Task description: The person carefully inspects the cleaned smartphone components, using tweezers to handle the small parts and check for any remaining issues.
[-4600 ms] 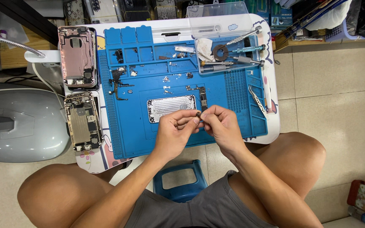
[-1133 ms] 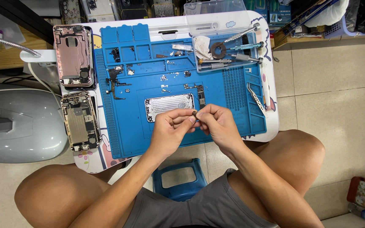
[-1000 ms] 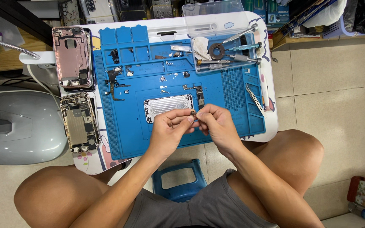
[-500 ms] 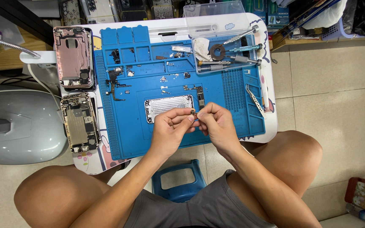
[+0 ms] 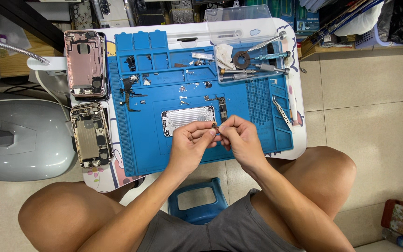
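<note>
Small phone part point(image 5: 215, 127): tiny dark-and-gold piece, pinched between the fingertips of both your hands, held just above the near edge of the blue mat point(image 5: 197, 93), right in front of the silver shield plate point(image 5: 187, 119). Too small to say what component it is. Your left hand point(image 5: 190, 144) has thumb and forefinger pressed together on the part's left side; your right hand point(image 5: 241, 137) has its fingers closed in on the right side, remaining fingers curled. Change over the last few seconds: almost none. Both hands sit at the same spot off the plate's near-right corner as they did over four seconds back, grip unchanged, only slight finger shifts. My read: you're in fine manipulation on the part itself, not moving it anywhere yet. Rest of the layout, relative to the mat: loose screws and small brackets scattered across its middle, a flex cable point(image 5: 129, 93) at its left side, tweezers point(image 5: 281, 112) lying on its right edge, a clear tray with screwdrivers point(image 5: 257, 60) at its far-right corner. Left of the mat, on the counter point(image 5: 299, 93), two opened phone housings: the pink one point(image 5: 86, 65) farther, the gold one point(image 5: 91, 135) nearer. None of those has moved.
</note>
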